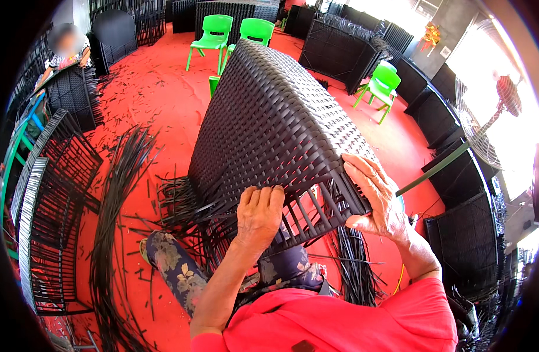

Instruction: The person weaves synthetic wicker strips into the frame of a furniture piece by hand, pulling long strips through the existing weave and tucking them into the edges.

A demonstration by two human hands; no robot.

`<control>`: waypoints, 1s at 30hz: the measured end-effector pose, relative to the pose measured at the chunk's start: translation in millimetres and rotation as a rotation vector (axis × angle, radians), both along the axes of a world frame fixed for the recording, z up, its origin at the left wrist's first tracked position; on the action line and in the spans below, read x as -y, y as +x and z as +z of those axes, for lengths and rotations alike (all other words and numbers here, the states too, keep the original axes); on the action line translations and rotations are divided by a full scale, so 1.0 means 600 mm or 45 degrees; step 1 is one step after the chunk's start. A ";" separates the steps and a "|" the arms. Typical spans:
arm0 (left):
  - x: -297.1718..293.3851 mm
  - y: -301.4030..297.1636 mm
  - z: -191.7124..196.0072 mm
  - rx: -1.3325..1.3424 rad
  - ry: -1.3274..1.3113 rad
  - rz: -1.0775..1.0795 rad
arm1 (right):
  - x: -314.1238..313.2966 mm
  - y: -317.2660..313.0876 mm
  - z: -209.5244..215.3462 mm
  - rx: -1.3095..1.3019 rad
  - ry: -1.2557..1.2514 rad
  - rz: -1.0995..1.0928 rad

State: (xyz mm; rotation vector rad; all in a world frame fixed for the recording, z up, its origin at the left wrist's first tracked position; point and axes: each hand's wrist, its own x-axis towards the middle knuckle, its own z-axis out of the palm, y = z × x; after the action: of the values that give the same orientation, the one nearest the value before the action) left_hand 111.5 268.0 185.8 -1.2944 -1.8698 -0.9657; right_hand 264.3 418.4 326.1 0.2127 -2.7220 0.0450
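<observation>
Left of the woven black piece lies a bundle of loose strips. At the piece's near edge, the left hand curls its fingers inward; whether they pinch a strip cannot be told. The piece stretches lengthwise away from both equally near hands, bare bars nearest. At its near right corner, the right hand touches it, fingers and thumb spread.
</observation>
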 end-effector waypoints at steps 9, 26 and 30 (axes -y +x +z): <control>0.211 -0.094 -0.049 -0.060 -0.409 0.397 | -0.027 0.017 -0.014 -0.038 -0.065 -0.043; 0.950 -0.144 -0.257 0.670 0.283 1.362 | -0.045 0.031 -0.019 -0.090 -0.152 -0.104; 0.731 -0.102 -0.165 0.145 -0.116 1.035 | -0.037 0.031 -0.019 -0.082 -0.167 -0.112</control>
State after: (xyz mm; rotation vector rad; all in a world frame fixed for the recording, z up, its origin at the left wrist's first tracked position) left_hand 50.5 -170.7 86.7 -0.4202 -2.2526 -0.5192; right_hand 283.2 440.4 314.5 0.0556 -2.6490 0.1875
